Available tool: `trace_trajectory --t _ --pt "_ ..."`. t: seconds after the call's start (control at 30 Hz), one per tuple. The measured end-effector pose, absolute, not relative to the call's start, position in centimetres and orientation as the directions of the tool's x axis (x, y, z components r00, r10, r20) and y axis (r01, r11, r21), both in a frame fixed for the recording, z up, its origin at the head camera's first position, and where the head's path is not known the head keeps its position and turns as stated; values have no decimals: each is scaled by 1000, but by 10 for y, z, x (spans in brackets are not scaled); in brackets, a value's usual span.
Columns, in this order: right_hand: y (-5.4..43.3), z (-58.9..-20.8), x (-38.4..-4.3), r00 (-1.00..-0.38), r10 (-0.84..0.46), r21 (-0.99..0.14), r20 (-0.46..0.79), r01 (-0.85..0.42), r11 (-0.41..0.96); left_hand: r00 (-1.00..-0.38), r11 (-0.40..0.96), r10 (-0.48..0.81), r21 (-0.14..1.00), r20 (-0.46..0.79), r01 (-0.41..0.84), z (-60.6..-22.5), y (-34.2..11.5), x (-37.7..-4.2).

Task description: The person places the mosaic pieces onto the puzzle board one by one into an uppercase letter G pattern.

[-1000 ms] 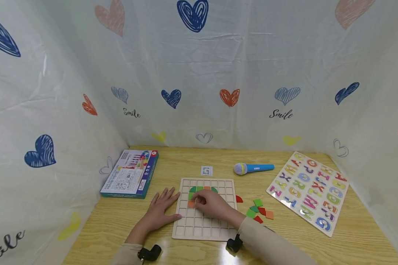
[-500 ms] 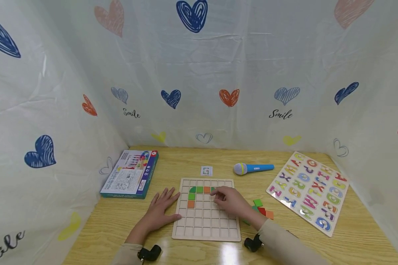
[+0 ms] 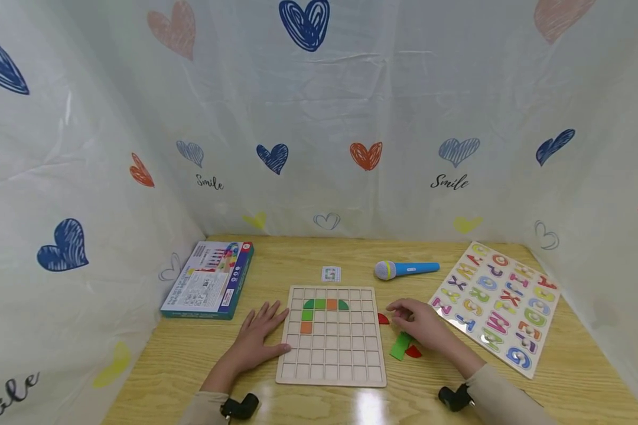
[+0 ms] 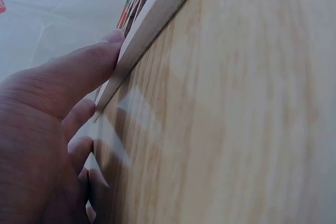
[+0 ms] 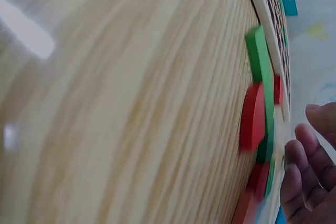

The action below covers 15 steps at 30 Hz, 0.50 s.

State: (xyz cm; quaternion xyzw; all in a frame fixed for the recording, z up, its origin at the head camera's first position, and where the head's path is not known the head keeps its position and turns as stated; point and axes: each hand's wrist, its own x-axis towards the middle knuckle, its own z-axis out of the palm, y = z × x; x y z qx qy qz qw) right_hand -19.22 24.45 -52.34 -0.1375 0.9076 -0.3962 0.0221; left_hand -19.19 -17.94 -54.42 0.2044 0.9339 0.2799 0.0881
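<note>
Nearest, a black device is strapped at each wrist, beside the left sleeve (image 3: 201, 408) and the right sleeve (image 3: 505, 398). The left hand (image 3: 255, 342) lies on the wooden table (image 3: 165, 366), fingers straight and spread, grasping nothing; its thumb touches the left edge of the grid board (image 3: 331, 357). To the right of the board lie loose green pieces (image 3: 400, 347) and a red piece (image 3: 413, 352) (further pieces, partly hidden in the head view, show in the right wrist view). The right hand (image 3: 422, 324) is above this group, fingers loosely bent, thumb apart, with nothing visible in its grasp. Another red piece (image 3: 383, 319) lies beside the board's right edge.

On the board, an orange square (image 3: 306, 327) and a green square (image 3: 306, 315) occupy the second column from the left. The row beyond holds four pieces, green at both rounded ends.

Farther out: the letter board (image 3: 473, 336) at right, the flat box (image 3: 204, 289) at left, the small card (image 3: 331, 274) centrally, the blue microphone (image 3: 412, 269), and the heart-print sheet (image 3: 319, 106) behind.
</note>
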Motion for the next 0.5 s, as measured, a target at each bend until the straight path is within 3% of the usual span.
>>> trace_trajectory --t 0.5 --pt "287 -521 -185 -960 -275 -637 -42 -187 748 -900 755 433 568 -56 328 -545 -180 -193"
